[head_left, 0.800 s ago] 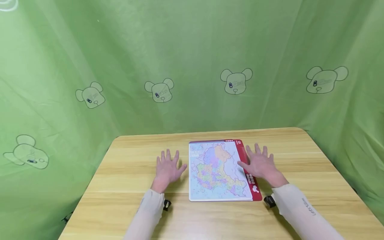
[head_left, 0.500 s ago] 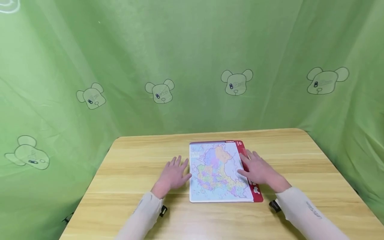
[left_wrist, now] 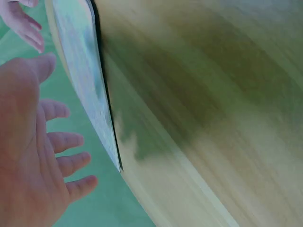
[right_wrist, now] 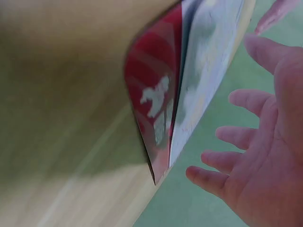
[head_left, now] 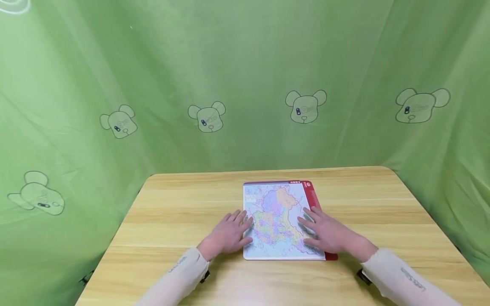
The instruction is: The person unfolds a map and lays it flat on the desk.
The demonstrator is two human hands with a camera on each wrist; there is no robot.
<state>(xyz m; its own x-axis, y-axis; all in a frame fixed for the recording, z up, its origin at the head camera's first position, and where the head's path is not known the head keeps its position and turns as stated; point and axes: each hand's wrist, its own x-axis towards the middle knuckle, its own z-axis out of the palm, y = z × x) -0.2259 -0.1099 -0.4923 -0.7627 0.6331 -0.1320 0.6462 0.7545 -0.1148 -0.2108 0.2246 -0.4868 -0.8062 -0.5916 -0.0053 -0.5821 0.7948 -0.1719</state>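
Observation:
A printed map sheet (head_left: 272,221) in pastel colours lies flat on the wooden table, over a red-edged backing (head_left: 331,256) that shows along its right side. My left hand (head_left: 229,233) hovers at the map's left edge with its fingers spread. On the other side, my right hand (head_left: 330,231) reaches over the red strip and the map's right part. Both wrist views show a gap under the palms: the left hand (left_wrist: 33,142) and the right hand (right_wrist: 265,142) hold nothing, fingers loosely extended. A white map-shaped print (right_wrist: 155,97) marks the red strip.
The wooden table (head_left: 172,204) has rounded far corners. Behind and beside it hangs a green curtain (head_left: 245,55) with bear-head drawings. A dark strap piece (head_left: 363,276) sits under the right cuff, another (head_left: 205,277) under the left.
Both hands have come lower and nearer to the person, and the left has shifted right to the map's edge. The map has stayed in place on the table; the head view has shifted slightly.

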